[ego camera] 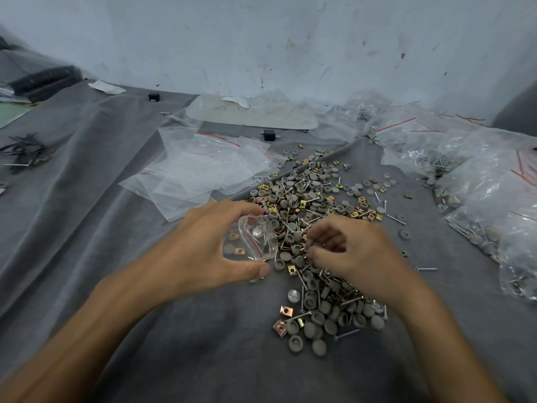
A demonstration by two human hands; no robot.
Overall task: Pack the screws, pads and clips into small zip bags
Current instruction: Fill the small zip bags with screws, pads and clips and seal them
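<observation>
My left hand [203,242] grips a small clear zip bag [251,238] with a red seal line, its mouth facing right; a grey pad, brass clips and a clear pad show inside. My right hand [345,251] hovers over the pile of grey pads, brass clips and screws [308,205], fingers curled and pinching small parts that I cannot make out. The pile runs from the middle of the grey cloth [145,330] down toward me, with more pads [319,321] near my right wrist.
Empty zip bags [200,170] lie stacked to the left behind the pile. Filled bags [479,181] crowd the right side up to the wall. A large clear bag [250,112] lies at the back. Black parts [23,149] sit far left.
</observation>
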